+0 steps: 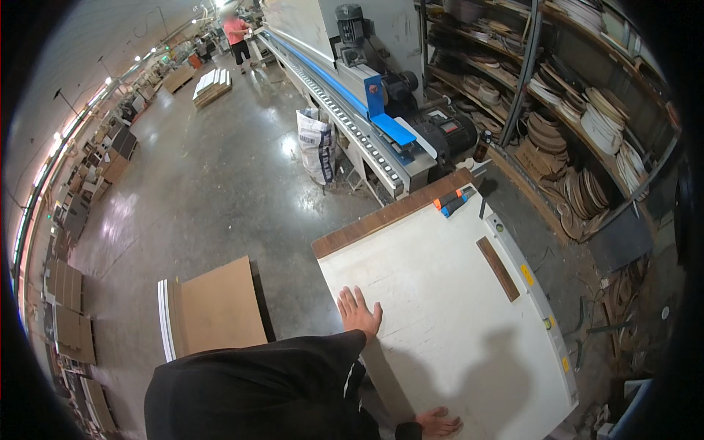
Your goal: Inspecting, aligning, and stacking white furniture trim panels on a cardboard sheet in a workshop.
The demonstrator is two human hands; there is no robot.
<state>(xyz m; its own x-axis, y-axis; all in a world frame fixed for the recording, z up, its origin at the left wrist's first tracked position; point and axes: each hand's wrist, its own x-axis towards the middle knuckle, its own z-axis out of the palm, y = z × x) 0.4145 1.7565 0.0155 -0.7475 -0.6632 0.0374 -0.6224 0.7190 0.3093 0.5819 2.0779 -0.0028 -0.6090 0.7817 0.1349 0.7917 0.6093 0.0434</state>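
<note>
My left hand (358,314) rests on the left part of a white work board (418,286), its fingers spread and pointing away from me. Near the board's front edge, my right hand (438,423) lies flat with fingers outstretched. Neither holds anything. A brown wood-look strip (396,214) runs along the far edge. By its right end lie hand tools with orange and blue handles (452,203) and a thin black piece (482,210). A short brown strip (498,269) sits right of centre. Along the right edge lies a long spirit level (526,275).
Beyond the board stands a long machine (374,117) with a blue guard. A white sack (317,147) leans beside it. Shelves (528,81) at right hold coiled edging. Brown panels (220,308) lie at left. Far off, a person in a pink shirt (236,33) stands by the machine.
</note>
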